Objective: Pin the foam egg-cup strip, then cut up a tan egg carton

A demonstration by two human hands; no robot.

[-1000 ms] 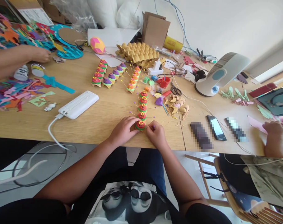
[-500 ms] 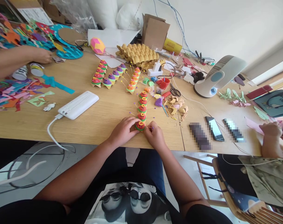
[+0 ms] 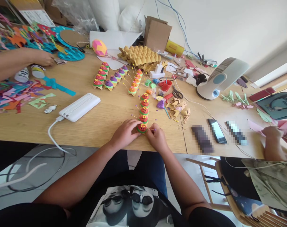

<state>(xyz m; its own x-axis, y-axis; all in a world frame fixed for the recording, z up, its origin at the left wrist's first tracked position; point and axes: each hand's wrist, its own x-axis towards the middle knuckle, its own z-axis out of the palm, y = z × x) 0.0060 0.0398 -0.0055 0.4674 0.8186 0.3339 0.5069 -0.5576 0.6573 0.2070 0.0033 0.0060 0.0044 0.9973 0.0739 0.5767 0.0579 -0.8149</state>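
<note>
A caterpillar of red and green egg-carton cups (image 3: pixel 143 108) with yellow rings and pins stuck in its sides runs away from me on the wooden table (image 3: pixel 98 123). My left hand (image 3: pixel 124 133) is curled round the left side of the nearest cup (image 3: pixel 142 127) and holds it. My right hand (image 3: pixel 157 137) pinches a purple-headed pin (image 3: pixel 154 129) against that cup's right side.
More finished cup rows (image 3: pixel 115 77) and a stack of egg trays (image 3: pixel 140 54) lie further back. A white power bank (image 3: pixel 79 106) with its cable sits at left, carton scraps (image 3: pixel 180 108), scissors (image 3: pixel 178 93), a fan (image 3: pixel 220 78) and phones (image 3: pixel 216 130) at right. Other people's hands work at the far left (image 3: pixel 40 58) and far right (image 3: pixel 272 135).
My hands stay on the nearest cup; the right fingers have drawn in closer to its side. The person at right has shifted their hands slightly.
</note>
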